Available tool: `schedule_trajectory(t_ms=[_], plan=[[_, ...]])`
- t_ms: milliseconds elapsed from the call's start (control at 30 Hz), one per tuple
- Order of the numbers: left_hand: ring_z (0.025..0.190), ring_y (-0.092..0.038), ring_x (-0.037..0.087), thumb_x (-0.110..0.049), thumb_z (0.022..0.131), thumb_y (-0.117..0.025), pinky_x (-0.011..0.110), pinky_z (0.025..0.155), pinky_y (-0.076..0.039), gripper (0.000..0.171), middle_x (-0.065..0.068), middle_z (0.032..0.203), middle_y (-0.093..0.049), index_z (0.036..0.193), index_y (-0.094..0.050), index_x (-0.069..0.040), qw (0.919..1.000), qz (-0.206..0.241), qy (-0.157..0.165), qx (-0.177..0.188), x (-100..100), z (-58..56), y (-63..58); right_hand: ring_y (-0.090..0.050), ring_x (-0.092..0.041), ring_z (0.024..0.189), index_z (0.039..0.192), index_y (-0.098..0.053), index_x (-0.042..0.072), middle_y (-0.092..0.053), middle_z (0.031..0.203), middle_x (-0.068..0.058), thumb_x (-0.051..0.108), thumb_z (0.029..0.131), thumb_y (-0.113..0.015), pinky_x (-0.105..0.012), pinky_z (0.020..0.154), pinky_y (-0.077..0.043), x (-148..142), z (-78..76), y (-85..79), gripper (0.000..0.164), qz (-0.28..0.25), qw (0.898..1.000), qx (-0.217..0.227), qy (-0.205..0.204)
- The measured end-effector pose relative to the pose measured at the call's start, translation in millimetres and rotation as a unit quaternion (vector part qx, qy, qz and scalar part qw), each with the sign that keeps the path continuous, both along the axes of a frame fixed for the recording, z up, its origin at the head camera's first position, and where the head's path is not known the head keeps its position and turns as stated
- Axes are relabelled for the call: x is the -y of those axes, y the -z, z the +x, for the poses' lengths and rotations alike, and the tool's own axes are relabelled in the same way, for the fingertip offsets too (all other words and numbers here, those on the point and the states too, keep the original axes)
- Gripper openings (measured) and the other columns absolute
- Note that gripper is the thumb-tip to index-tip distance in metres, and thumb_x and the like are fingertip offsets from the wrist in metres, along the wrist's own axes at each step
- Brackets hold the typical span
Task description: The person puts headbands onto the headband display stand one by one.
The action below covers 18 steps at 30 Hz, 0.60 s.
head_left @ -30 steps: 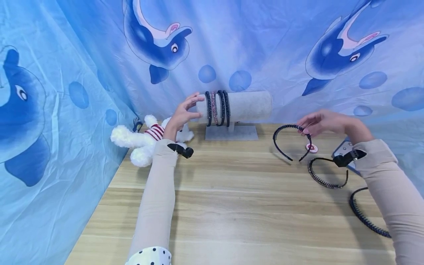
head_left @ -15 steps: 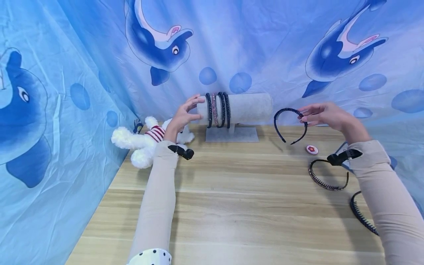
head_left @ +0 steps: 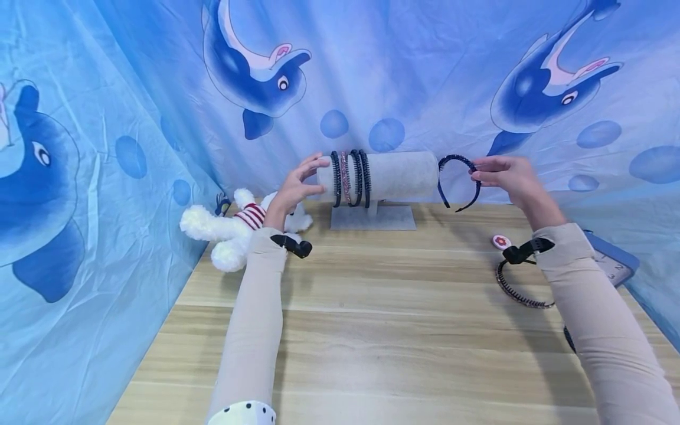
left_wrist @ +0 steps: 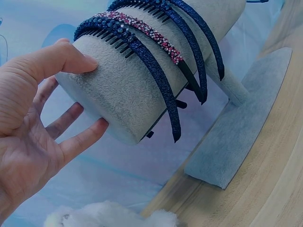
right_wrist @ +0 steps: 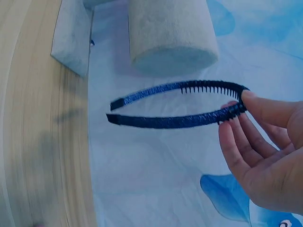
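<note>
A grey velvet headband display stand (head_left: 401, 177) stands at the back of the table. On the left part of its roll hang several headbands: dark ones and one with pink glitter (left_wrist: 149, 30). My left hand (head_left: 297, 186) holds the roll's left end, its thumb on the upper surface and other fingertips at the end face. Beside the roll's right end, my right hand (head_left: 507, 177) pinches a dark blue toothed headband (right_wrist: 165, 121) between thumb and fingers. That headband is in the air, its two tips pointing toward the stand in the right wrist view, apart from the roll.
At left lies a white plush toy (head_left: 225, 227) in a striped top. On the right are a round flower badge (head_left: 501, 242), a headband (head_left: 523, 301), another mostly hidden by my sleeve, and a blue-framed clock (head_left: 618, 265). A dolphin-print curtain (head_left: 425, 71) backs the table.
My right hand has raised the dark headband off the table and brought it left toward the roll's right end. More of the clock now shows. The left hand keeps its place.
</note>
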<state>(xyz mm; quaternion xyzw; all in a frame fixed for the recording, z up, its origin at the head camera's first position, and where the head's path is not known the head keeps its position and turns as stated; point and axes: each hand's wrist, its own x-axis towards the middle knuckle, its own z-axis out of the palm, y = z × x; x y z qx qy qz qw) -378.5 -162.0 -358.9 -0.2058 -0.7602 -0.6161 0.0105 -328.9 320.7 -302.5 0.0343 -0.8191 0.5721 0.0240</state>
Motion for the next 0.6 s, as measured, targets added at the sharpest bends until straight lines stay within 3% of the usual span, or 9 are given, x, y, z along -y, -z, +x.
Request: schedule_trajectory(t_ms=[200, 400, 600], plan=[[0.151, -0.033, 0.027, 0.005, 0.087, -0.072, 0.049, 0.116, -0.043, 0.059, -0.014, 0.166, -0.03, 0.143, -0.058, -0.011, 1.0, 0.0, -0.002, -0.005, 0, 0.8, 0.3, -0.072, 0.002, 0.085, 0.136, -0.063, 0.002, -0.075, 0.088, 0.018, 0.012, 0.09, -0.077, -0.015, 0.075, -0.059, 14, -4.5, 0.0, 0.049, -0.027, 0.999, -0.005, 0.033], [0.153, -0.03, 0.029, 0.006, 0.088, -0.071, 0.053, 0.119, -0.039, 0.061, -0.01, 0.168, -0.026, 0.145, -0.055, -0.008, 1.0, 0.007, 0.005, 0.001, 0, 0.7, 0.2, -0.074, -0.001, 0.081, 0.126, -0.069, 0.004, -0.077, 0.083, 0.012, 0.002, 0.092, -0.073, -0.02, 0.072, -0.062, 25, -10.9, 1.3, 0.035, -0.092, 0.995, -0.005, 0.032], [0.153, -0.027, 0.032, 0.007, 0.087, -0.071, 0.053, 0.12, -0.038, 0.062, -0.002, 0.17, -0.023, 0.146, -0.053, -0.003, 0.9998, 0.005, 0.015, 0.014, -1, 9.8, -11.3, -0.073, -0.003, 0.083, 0.126, -0.069, 0.004, -0.076, 0.083, 0.012, 0.004, 0.091, -0.074, -0.019, 0.071, -0.062, 33, -17.8, 0.5, 0.036, -0.092, 0.995, -0.001, 0.045]])
